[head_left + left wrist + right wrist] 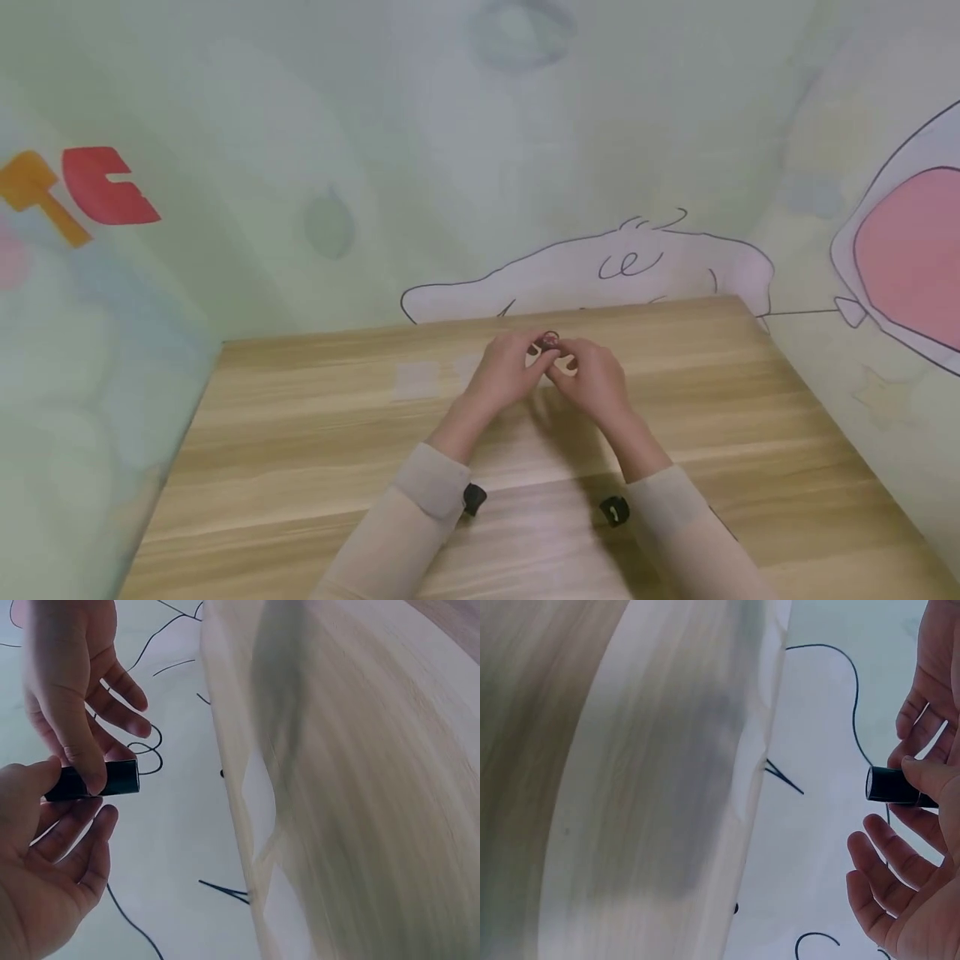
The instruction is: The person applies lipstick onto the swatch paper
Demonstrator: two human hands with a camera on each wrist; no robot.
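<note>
A small black cylinder [551, 340] is held up between both hands, raised over the far part of the table. Its round end shows a reddish pattern in the head view. My left hand [508, 367] pinches it from the left between thumb and fingers. From the opposite side my right hand [596, 379] grips it too, the thumb lying across the black side [124, 778] in the left wrist view. The other fingers of both hands are loosely bent away from it. In the right wrist view one pale-rimmed end of the cylinder [885, 785] sticks out past the fingers.
Flat, whitish translucent pieces, one of them a square [416, 381], lie on the wood-grain table [300, 467] toward its far edge. Walls with cartoon drawings [600, 275] rise right behind and beside the table. Black devices [615, 510] are worn at both wrists.
</note>
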